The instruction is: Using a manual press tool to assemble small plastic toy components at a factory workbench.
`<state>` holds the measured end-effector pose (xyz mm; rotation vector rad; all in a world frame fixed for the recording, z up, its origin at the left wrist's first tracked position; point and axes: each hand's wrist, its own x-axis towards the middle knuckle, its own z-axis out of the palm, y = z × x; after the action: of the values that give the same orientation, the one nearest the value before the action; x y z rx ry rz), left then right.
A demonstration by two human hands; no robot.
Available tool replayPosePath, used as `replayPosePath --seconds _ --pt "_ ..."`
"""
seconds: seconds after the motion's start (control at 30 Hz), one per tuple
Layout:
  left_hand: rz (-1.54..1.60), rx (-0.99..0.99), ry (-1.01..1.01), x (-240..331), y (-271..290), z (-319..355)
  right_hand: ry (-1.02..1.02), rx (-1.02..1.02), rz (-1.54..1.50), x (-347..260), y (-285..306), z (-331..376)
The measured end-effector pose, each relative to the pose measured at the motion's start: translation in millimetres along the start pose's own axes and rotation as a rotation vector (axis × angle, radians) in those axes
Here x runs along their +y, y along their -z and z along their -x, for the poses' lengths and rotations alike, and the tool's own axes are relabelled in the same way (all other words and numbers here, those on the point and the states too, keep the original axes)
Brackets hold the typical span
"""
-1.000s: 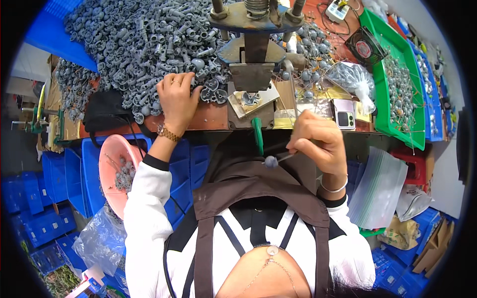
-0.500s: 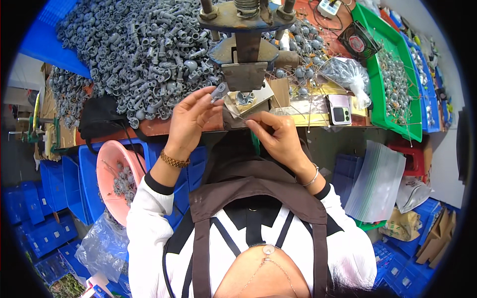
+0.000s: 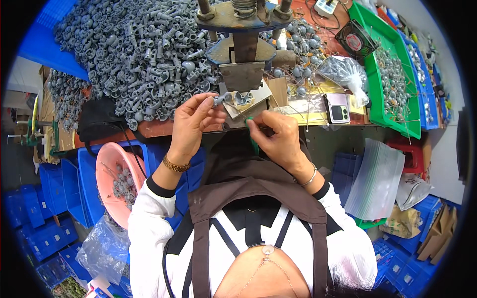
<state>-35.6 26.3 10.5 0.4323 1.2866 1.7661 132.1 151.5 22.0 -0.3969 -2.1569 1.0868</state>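
My left hand point(image 3: 190, 121) pinches a small grey plastic fitting point(image 3: 220, 100) between thumb and fingertips, just left of the press's light base block point(image 3: 253, 102). Another grey piece point(image 3: 243, 96) rests on that block, beneath the metal press head point(image 3: 242, 75). My right hand point(image 3: 276, 135) is closed in front of the block, near the table edge. A slim green thing point(image 3: 255, 144) shows at its fingertips and below them; most of it is hidden, so its kind is unclear.
A big heap of grey fittings point(image 3: 154, 54) covers the table's left. At right are a phone point(image 3: 339, 108), a knotted plastic bag point(image 3: 344, 74), a small fan point(image 3: 356, 38) and a green tray point(image 3: 415, 111) of wired parts. A pink basin point(image 3: 110, 198) stands lower left.
The fitting in my left hand has moved slightly right and down, toward the base block, and tilted flatter. My right hand has turned a little; green now shows at its fingertips.
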Motion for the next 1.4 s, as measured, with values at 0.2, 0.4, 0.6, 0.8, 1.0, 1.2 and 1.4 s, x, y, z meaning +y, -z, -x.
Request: replayPosePath --seconds 0.2,0.4,0.6,0.8,1.0,1.2,1.4 --pt "-0.14 -0.173 -0.017 1.0 -5.1 5.5 -0.015 -0.088 -0.038 4.9 -3.1 1.1" --pt "-0.055 -0.118 -0.124 8.6 -7.6 4.2 -0.185 -0.191 -0.309 1.7 -0.6 2.3" --pt "-0.639 -0.284 -0.385 6.3 -13.7 9.4 -0.473 -0.242 -0.555 11.5 -3.9 -0.7" --pt "-0.782 -0.027 -0.674 -1.8 -14.2 22.2 -0.869 -0.189 -1.199 22.4 -10.9 -0.9" --pt "-0.345 -0.043 -0.394 3.6 -9.2 25.4 -0.606 -0.313 -0.818 21.9 -5.5 -10.8" --pt "-0.248 -0.057 -0.421 -11.1 -14.0 32.6 -0.584 -0.405 -0.975 20.8 -10.8 -6.7" --pt "0.157 0.219 -0.481 6.9 -21.2 22.4 -0.315 -0.158 -0.428 36.1 -6.8 -8.3"
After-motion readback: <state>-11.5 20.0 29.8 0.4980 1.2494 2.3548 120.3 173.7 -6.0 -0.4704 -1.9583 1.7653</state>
